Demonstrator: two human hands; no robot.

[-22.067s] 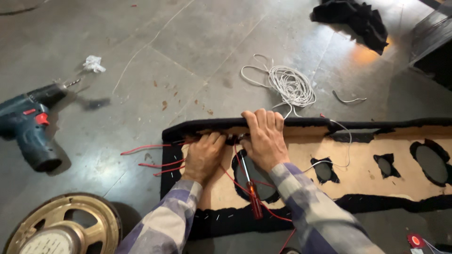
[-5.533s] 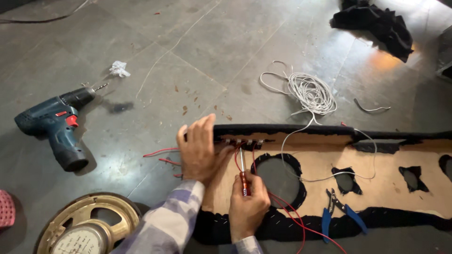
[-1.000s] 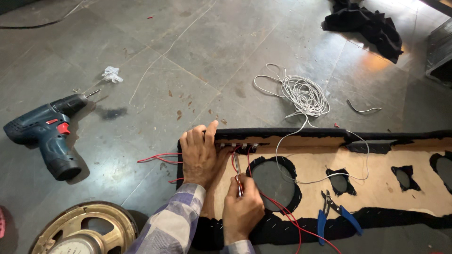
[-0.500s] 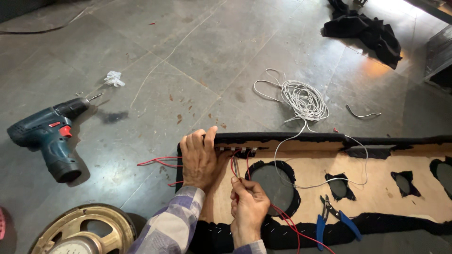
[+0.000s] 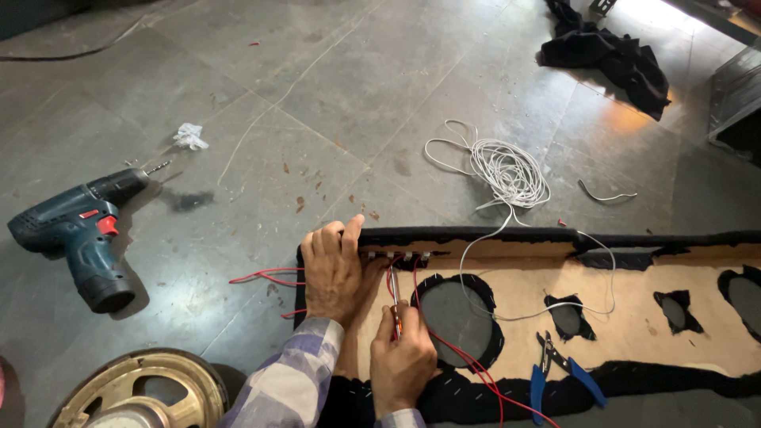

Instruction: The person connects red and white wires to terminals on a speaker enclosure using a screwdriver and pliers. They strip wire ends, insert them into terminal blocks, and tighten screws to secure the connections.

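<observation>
The concrete floor (image 5: 380,95) fills the frame. On it, from centre to right edge, lies a long wooden panel (image 5: 618,317) w/ black fabric stapled round the edges and several cut-outs; the big round hole (image 5: 456,321) is at lower centre. Judging from this, the covering and the cutting look finished, and the wiring at the panel's left end is what is in hand.

At upper centre a white cable coil (image 5: 507,170) lies loose; one strand runs onto the panel, not fastened as far as visible. A blue drill (image 5: 79,238) rests at left, untouched, and a speaker (image 5: 143,392) at lower left is not yet mounted. Blue-handled pliers (image 5: 555,372) lie at lower right.

The left hand (image 5: 337,269) is flat, pressing the panel's top-left edge beside a small terminal strip (image 5: 400,256). The right hand (image 5: 404,361) is clenched on a screwdriver (image 5: 395,317), tip toward the strip. Red wires (image 5: 464,364) run from the strip to both sides, ends loose.
</observation>
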